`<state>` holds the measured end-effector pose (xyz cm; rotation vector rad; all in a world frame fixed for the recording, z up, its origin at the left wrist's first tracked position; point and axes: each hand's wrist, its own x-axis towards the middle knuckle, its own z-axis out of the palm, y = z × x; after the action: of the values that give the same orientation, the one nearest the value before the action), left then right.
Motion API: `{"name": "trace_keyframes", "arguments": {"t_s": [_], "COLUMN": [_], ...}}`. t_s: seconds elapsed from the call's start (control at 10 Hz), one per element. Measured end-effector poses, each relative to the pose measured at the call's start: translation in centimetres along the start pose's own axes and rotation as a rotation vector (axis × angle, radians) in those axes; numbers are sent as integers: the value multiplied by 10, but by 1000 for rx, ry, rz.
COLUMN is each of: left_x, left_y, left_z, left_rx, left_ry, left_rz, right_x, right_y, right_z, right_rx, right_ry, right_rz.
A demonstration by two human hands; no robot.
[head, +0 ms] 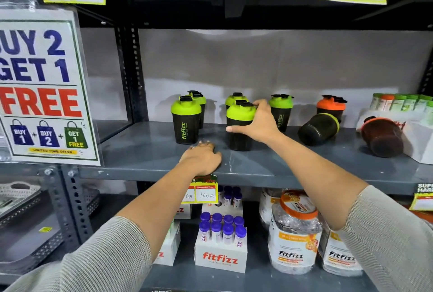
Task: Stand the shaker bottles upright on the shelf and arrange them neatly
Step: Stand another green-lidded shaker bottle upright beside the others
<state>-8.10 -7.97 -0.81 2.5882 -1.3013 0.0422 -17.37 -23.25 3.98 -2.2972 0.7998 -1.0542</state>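
Black shaker bottles stand on the grey shelf [257, 165]. My right hand [260, 123] grips an upright green-lidded shaker [239, 125] at mid shelf. My left hand [202, 157] lies flat on the shelf near its front edge, holding nothing. Upright at the left are a green-lidded shaker [186, 123] and another one behind it [199, 102]. More upright ones: a green-lidded shaker at the back [234, 99], one to the right of my hand [282, 109], and an orange-lidded shaker [331, 106]. A green-lidded shaker [318, 129] and an orange-lidded shaker [382, 137] lie on their sides at the right.
A white display box [419, 132] with green and orange tubes stands at the far right of the shelf. A "Buy 2 Get 1 Free" sign [44, 88] hangs at the left. The lower shelf holds Fitfizz boxes [220, 256] and jars [293, 238]. Price tags hang on the shelf edges.
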Motion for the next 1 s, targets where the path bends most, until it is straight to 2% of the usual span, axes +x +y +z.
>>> {"name": "trace_keyframes", "arguments": {"t_s": [0.2,0.3,0.4,0.6,0.8,1.0], "left_x": [1,1,1,1,3,1], "left_y": [-2,-1,-1,-1,-2,-2], "left_z": [-1,0,0,-2,-1,-1], "left_rx": [-19,-7,-3,-2,-2,5], "left_ry": [-34,-36,-54,-56,-53,-44], "left_rz": [30,22,15,8,7,25], "right_x": [25,38,53,56,58,66], "right_y": [-30,-44,-69,-81,-79,-82], "right_z": [-36,-48,-54,-32,-31,-46], "right_rx": [104,-33,-326,-709,-827,-672], "right_ry": [102,-55,-440,-825,-847,-769], "right_rz": [66,-14,-181,-146,-129,-90]}}
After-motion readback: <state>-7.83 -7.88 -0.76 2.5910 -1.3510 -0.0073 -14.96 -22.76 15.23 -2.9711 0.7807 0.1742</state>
